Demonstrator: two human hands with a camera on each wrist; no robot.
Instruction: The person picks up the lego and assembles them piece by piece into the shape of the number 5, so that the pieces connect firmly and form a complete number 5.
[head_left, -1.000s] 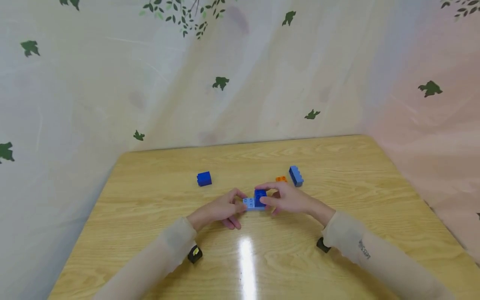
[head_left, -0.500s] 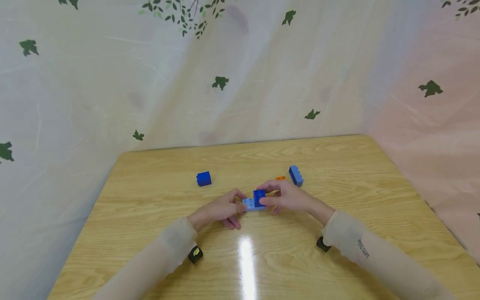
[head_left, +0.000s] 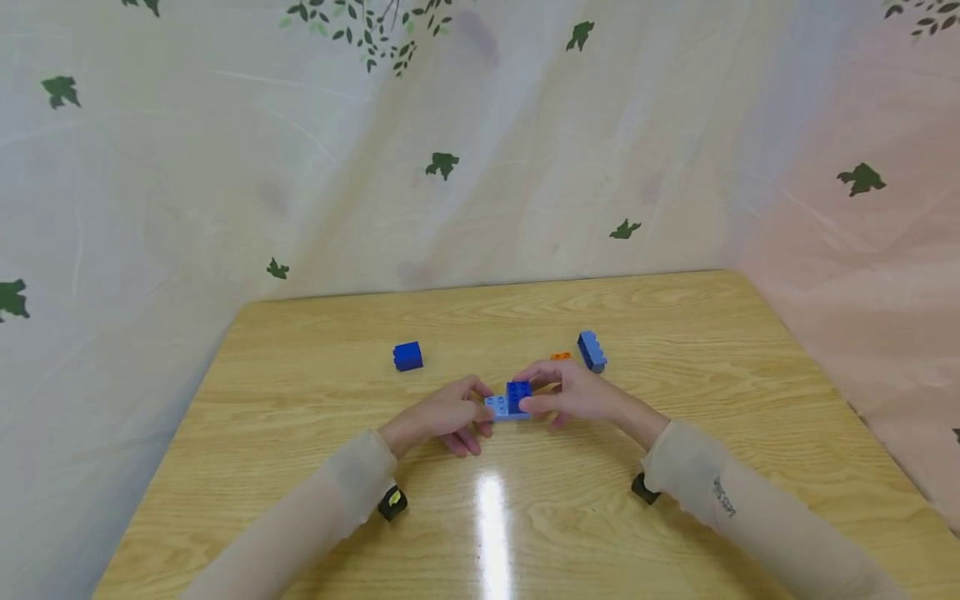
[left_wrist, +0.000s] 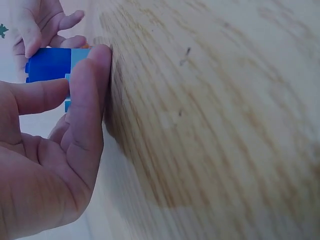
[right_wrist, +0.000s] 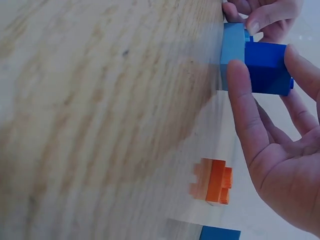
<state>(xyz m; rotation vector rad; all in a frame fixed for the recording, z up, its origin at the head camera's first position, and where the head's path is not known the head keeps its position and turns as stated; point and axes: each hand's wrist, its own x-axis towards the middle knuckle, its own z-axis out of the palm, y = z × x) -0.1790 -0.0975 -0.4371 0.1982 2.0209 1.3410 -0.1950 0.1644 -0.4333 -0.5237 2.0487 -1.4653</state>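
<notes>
A light blue brick (head_left: 497,405) with studs on top lies flat on the table. On its right end stands a dark blue brick (head_left: 517,392), the two touching in the right wrist view. My left hand (head_left: 442,414) pinches the left end of the light blue brick between thumb and finger. My right hand (head_left: 585,396) grips the dark blue brick (right_wrist: 267,68) between thumb and fingers, and one fingertip reaches down to the light blue brick (right_wrist: 232,47). In the left wrist view, my left fingers cover part of the light blue brick.
Another dark blue brick (head_left: 408,357) lies on its side at the back left of the wooden table (head_left: 300,358). Behind my right hand are an orange brick (head_left: 561,357), partly hidden, and a long blue brick (head_left: 592,352) on its side. A patterned cloth (head_left: 525,167) hangs behind.
The dark blue brick and my right fingers have shifted very slightly left. My left hand's lower fingers have moved a little closer to the light blue brick. The loose bricks stay put.
</notes>
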